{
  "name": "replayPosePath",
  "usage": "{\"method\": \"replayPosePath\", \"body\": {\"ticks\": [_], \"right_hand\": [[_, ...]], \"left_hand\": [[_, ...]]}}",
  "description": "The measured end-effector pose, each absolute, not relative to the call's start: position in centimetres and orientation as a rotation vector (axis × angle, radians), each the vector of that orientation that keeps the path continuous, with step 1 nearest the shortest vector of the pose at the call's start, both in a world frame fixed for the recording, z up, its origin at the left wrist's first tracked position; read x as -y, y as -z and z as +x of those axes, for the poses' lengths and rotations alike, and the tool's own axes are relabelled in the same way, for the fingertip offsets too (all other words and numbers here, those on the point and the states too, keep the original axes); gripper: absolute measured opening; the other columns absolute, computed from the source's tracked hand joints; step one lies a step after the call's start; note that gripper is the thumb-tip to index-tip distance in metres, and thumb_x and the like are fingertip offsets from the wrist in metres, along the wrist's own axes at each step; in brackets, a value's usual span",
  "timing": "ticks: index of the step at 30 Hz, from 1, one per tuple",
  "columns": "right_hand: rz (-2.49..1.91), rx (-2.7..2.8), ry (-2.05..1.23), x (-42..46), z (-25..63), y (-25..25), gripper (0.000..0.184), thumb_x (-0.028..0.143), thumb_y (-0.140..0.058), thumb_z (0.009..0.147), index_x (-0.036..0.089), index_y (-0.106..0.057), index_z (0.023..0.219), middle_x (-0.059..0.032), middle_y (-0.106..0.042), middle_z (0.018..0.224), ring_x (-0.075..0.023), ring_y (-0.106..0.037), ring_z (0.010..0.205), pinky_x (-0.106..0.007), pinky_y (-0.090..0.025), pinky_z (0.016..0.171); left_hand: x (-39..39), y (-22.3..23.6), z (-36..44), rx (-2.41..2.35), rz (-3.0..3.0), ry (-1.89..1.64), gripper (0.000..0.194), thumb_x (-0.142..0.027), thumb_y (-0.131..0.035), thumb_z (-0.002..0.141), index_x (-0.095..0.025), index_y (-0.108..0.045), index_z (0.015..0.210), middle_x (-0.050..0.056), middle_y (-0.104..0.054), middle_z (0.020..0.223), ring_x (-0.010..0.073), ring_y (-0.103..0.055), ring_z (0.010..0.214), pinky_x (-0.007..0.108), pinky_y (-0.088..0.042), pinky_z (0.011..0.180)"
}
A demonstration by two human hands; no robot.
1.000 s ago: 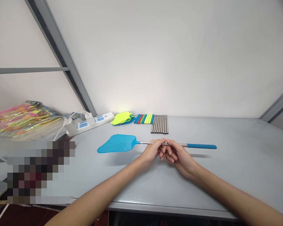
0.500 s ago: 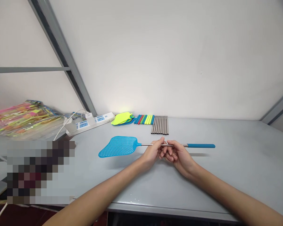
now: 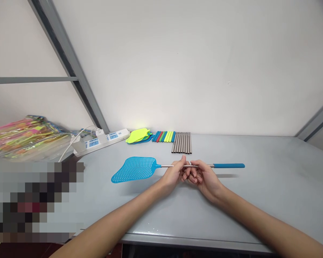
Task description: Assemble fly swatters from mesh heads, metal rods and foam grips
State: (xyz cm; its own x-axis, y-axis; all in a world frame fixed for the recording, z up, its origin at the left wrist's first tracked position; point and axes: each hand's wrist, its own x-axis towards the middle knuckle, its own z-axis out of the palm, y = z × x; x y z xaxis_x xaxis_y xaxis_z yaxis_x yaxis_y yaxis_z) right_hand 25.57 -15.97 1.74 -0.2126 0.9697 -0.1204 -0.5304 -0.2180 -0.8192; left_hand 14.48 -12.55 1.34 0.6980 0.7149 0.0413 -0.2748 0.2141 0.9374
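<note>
In front of the tubes (image 3: 181, 143), the swatter (image 3: 134, 169) hangs nearly level above the table (image 3: 258, 172); the left hand (image 3: 173, 175) and right hand (image 3: 206, 177) each have their grip pinched on its shaft (image 3: 165, 166), thumbs on top, fingers curled below. Holding it well probably calls for light, even pressure from all 2 thumbs, since its broad end could tip. Behind the tubes stands the wall (image 3: 218, 71); well in front runs the table's edge (image 3: 191, 241); widest room lies to their right.
</note>
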Motion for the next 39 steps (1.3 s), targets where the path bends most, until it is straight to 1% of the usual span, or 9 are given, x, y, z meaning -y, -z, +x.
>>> {"method": "replayPosePath", "body": {"ticks": [3,6,9,12,19,22,27,32,39], "right_hand": [[-0.820,0.752,-1.682,15.9,25.6,-1.8,0.040,0.029,-0.043,0.073,0.015,-0.045,0.036,0.0022,-0.035,0.032,-0.0085,-0.036,0.039,-0.022,-0.032,0.049],[-0.824,0.708,-1.685,15.8,25.6,-1.8,0.039,0.029,-0.045,0.072,0.015,-0.042,0.036,0.0041,-0.029,0.031,-0.0084,-0.035,0.038,-0.022,-0.031,0.048],[-0.825,0.651,-1.690,15.7,25.6,-1.6,0.039,0.029,-0.048,0.070,0.016,-0.037,0.034,0.0056,-0.022,0.032,-0.0086,-0.033,0.038,-0.023,-0.031,0.048],[-0.810,0.624,-1.696,15.6,25.7,-1.4,0.041,0.028,-0.049,0.070,0.017,-0.034,0.034,0.0047,-0.024,0.034,-0.0091,-0.033,0.040,-0.024,-0.031,0.048],[-0.769,0.590,-1.681,15.5,25.7,-1.2,0.040,0.026,-0.048,0.070,0.017,-0.033,0.034,0.0043,-0.026,0.035,-0.0082,-0.032,0.039,-0.024,-0.030,0.047],[-0.762,0.571,-1.675,15.5,25.7,-1.2,0.040,0.025,-0.047,0.071,0.017,-0.033,0.035,0.0043,-0.026,0.035,-0.0079,-0.031,0.038,-0.024,-0.030,0.046],[-0.774,0.545,-1.659,15.5,25.6,-1.4,0.040,0.024,-0.047,0.070,0.017,-0.032,0.034,0.0048,-0.023,0.035,-0.0079,-0.030,0.037,-0.025,-0.030,0.046],[-0.762,0.524,-1.649,15.4,25.6,-1.5,0.039,0.022,-0.048,0.069,0.017,-0.032,0.034,0.0044,-0.025,0.035,-0.0079,-0.030,0.037,-0.025,-0.030,0.045],[-0.717,0.453,-1.632,15.5,25.6,-1.6,0.037,0.019,-0.045,0.067,0.017,-0.031,0.032,0.0041,-0.025,0.032,-0.0069,-0.028,0.033,-0.023,-0.027,0.039]], "left_hand": [[12.6,-1.2,14.4,-0.453,1.127,-0.733,0.055,-0.057,-0.033,0.075,-0.014,-0.039,0.041,0.003,-0.050,0.049,0.0136,-0.052,0.055,0.024,-0.038,0.057],[12.6,-1.3,14.4,-0.444,1.089,-0.715,0.049,-0.050,-0.039,0.075,-0.014,-0.038,0.042,0.003,-0.051,0.052,0.0127,-0.051,0.055,0.026,-0.038,0.062],[12.5,-1.2,14.3,-0.503,1.063,-0.726,0.043,-0.046,-0.044,0.074,-0.014,-0.039,0.046,-0.001,-0.045,0.048,0.0113,-0.048,0.053,0.026,-0.038,0.063],[12.3,-1.0,14.3,-0.524,1.062,-0.747,0.041,-0.046,-0.042,0.075,-0.014,-0.039,0.049,-0.003,-0.039,0.046,0.0101,-0.045,0.051,0.025,-0.037,0.061],[12.2,-0.8,14.3,-0.505,1.083,-0.743,0.042,-0.047,-0.037,0.078,-0.015,-0.039,0.050,-0.003,-0.037,0.048,0.0110,-0.045,0.056,0.026,-0.036,0.064],[12.3,-1.1,14.3,-0.515,1.063,-0.741,0.042,-0.048,-0.038,0.077,-0.015,-0.038,0.051,-0.002,-0.038,0.049,0.0109,-0.045,0.056,0.025,-0.036,0.064],[12.7,-1.8,14.4,-0.551,1.011,-0.771,0.037,-0.044,-0.045,0.075,-0.014,-0.041,0.053,-0.003,-0.038,0.051,0.0079,-0.038,0.051,0.022,-0.033,0.057],[12.7,-2.0,14.4,-0.545,1.016,-0.767,0.037,-0.044,-0.046,0.075,-0.013,-0.046,0.055,-0.003,-0.038,0.051,0.0071,-0.035,0.049,0.021,-0.031,0.055],[12.9,-2.1,14.6,-0.487,0.972,-0.770,0.036,-0.042,-0.045,0.076,-0.014,-0.043,0.054,-0.005,-0.034,0.045,0.0063,-0.031,0.045,0.021,-0.032,0.054]]}}
